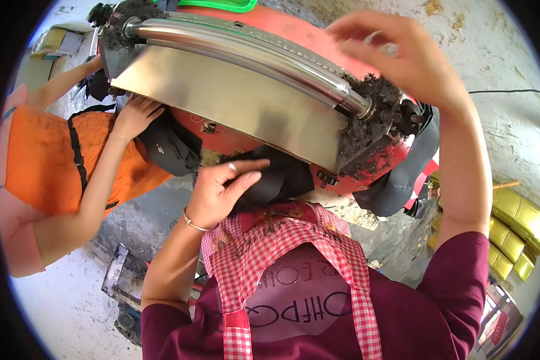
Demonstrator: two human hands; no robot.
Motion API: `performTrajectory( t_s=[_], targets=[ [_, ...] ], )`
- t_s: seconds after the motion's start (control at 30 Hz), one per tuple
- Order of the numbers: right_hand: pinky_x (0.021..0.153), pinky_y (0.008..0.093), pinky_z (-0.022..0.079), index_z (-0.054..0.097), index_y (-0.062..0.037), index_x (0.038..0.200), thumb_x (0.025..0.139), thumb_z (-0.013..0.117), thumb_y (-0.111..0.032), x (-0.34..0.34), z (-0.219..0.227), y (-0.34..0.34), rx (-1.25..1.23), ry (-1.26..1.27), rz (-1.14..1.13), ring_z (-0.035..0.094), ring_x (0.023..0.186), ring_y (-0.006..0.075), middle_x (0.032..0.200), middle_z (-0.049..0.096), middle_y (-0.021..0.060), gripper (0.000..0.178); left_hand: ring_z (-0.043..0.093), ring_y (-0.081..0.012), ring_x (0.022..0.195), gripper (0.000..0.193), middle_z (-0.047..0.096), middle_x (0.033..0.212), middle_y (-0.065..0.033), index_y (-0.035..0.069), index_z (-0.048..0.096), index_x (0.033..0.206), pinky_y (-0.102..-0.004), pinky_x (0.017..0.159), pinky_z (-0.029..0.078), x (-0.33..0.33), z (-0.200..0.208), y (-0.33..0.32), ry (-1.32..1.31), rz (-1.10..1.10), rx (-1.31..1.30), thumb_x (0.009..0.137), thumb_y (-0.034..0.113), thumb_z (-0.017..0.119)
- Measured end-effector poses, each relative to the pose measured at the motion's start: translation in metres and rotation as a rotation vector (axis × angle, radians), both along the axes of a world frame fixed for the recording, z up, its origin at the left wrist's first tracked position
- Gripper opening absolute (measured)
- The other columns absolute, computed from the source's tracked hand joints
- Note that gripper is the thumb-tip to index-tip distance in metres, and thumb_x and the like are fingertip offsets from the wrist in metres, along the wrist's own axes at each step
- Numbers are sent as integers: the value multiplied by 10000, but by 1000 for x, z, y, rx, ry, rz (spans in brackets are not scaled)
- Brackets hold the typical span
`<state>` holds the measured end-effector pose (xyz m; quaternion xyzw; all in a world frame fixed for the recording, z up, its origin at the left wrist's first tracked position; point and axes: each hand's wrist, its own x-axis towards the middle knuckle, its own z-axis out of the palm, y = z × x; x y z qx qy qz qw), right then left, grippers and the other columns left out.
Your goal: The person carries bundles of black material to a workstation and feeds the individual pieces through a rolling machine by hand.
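My left hand [219,192], with a bracelet at the wrist, hovers in front of the machine's metal plate [222,90]. Its thumb and forefinger stretch out apart with nothing seen between them; the other fingers are mostly hidden. Just beyond it a black sheet-like piece [282,174] hangs below the plate's edge. Raised over the right end of the shiny steel roller [252,57], my right hand [405,54] has its fingers apart and holds nothing; they are smeared by motion. The roller lies along the far side of the plate.
Dark shredded scraps [375,114] clog the roller's right end, beside a hanging black piece [396,186]. At left, a co-worker in an orange apron [54,162] rests a hand [139,117] at the plate's edge, by another black piece [171,144]. Gold padded packs [516,222] lie right.
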<state>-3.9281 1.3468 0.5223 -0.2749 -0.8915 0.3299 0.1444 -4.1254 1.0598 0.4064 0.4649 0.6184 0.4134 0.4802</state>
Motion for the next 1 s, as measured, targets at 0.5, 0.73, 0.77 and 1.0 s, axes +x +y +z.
performTrajectory(
  t_s=[0.5,0.73,0.77,1.0],
  targets=[
    [801,334,538,653,-28,1100,995,590,-167,-75,-53,39,-441,-352,457,627,853,138,898,653,52,186,639,-104,950,266,726,1014,-80,-54,683,1065,-291,881,517,-38,6,37,-293,17,-214,887,108,797],
    [949,377,482,595,-62,1266,1053,524,-211,-73,-109,69,-672,-474,451,573,1050,149,1125,629,47,269,713,-239,892,469,720,933,-193,-69,673,1084,-357,820,544,-31,5,97,107,27,-222,776,227,865],
    [911,359,480,602,-72,1272,1041,568,-264,-74,-111,69,-760,-494,404,550,1069,132,1147,621,34,303,691,-187,843,438,714,942,-138,-63,664,1090,-319,772,544,-32,7,103,154,-13,-225,795,199,855],
    [845,307,536,696,5,1154,973,698,-178,-63,-99,95,-664,-330,240,665,938,153,1002,737,55,258,664,-113,691,439,730,878,-67,-30,683,1027,-298,626,530,-47,-31,31,-73,-41,-338,702,141,924]
  ],
)
